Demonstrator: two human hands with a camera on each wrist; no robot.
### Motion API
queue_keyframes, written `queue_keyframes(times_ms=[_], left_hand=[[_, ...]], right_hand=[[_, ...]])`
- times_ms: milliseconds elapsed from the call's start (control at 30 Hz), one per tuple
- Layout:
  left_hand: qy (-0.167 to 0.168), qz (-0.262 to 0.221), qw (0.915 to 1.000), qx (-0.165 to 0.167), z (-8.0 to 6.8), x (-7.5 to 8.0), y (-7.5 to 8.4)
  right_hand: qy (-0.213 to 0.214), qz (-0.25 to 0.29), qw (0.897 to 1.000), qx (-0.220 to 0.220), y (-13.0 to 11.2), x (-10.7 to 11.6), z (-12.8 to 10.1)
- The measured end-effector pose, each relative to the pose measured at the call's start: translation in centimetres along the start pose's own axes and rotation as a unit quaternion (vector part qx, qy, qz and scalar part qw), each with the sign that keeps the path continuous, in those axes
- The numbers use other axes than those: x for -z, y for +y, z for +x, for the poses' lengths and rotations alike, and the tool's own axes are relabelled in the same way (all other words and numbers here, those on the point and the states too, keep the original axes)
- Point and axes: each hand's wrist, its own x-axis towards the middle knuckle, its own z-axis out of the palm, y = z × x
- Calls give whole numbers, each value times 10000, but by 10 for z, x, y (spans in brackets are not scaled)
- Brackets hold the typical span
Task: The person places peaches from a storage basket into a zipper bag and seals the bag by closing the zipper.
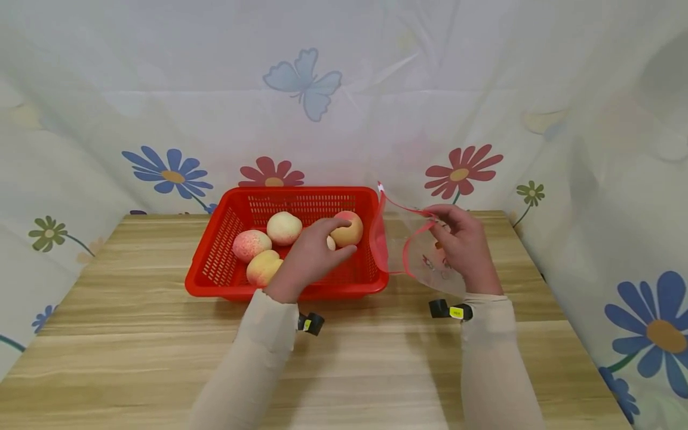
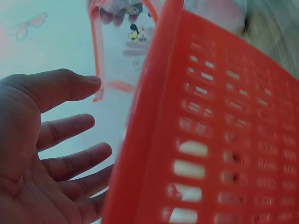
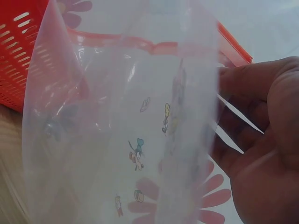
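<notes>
Over the red plastic basket (image 1: 287, 292), my left hand (image 1: 317, 254) has its thumb and index finger spread beside a pink-and-yellow peach (image 1: 352, 232). In the left wrist view that hand (image 2: 60, 140) has parted fingers beside the basket's rim, and nothing shows between them. More peaches lie in the basket: a pink-speckled peach (image 1: 251, 246), a pale peach (image 1: 283, 228) and a yellowish peach (image 1: 262, 270); another is mostly hidden behind the hand. My right hand (image 1: 464, 245) pinches the red-edged mouth of a clear zip bag (image 3: 117, 126) printed with small cartoon figures. The bag's mouth gapes toward the basket.
Basket and bag are over a wood-grain table (image 1: 365, 364). A pale cloth (image 1: 355, 137) with printed flowers and a butterfly hangs behind the table and along its sides. Small black wrist devices (image 1: 451, 310) show below both hands.
</notes>
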Motion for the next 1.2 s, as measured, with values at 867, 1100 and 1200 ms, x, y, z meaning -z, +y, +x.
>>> queue_keyframes(times_ms=[867,1100,1200], left_hand=[[34,-333,9973,647,-12,14,-34],[151,-5,9982,581,-16,18,-37],[221,186,9985,474,-17,20,-41]], right_hand=[[-88,-158,9998,41,0,-2,-1],[-70,-148,9999,6,-1,-2,-1],[-67,-160,9998,-53,-2,-2,-1]])
